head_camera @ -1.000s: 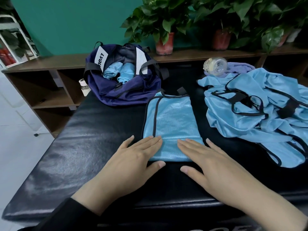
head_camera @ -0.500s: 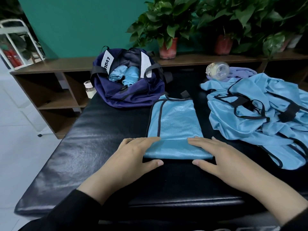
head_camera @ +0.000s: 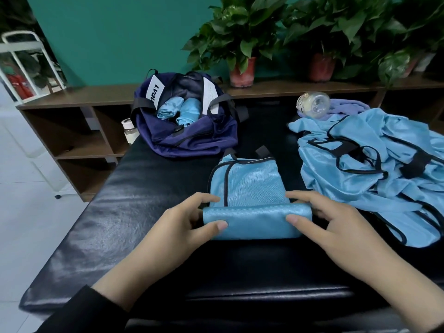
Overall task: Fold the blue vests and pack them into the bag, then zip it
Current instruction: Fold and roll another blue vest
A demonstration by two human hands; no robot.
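Both hands, left hand [head_camera: 182, 224] and right hand [head_camera: 334, 222], pinch the vest [head_camera: 249, 188] roll's ends (loose unfolded pile at 3 o'clock); slick fabric may unroll or skew.

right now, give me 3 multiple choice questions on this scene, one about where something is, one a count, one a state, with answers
1. Where does the baby bottle lie?
A. inside the bag
B. on its side behind the vest pile
C. on the floor

2. How many rolled blue vests show inside the bag?
A. none
B. two
C. five

3. What is the state of the vest in front of the person?
A. spread fully flat
B. near edge rolled up, gripped by both hands
C. hanging off the bench

Answers:
1. B, it lies tipped over on purple cloth beyond the pile of vests.
2. B, two blue rolls sit side by side in the open bag.
3. B, the left hand and right hand each hold an end of the roll.
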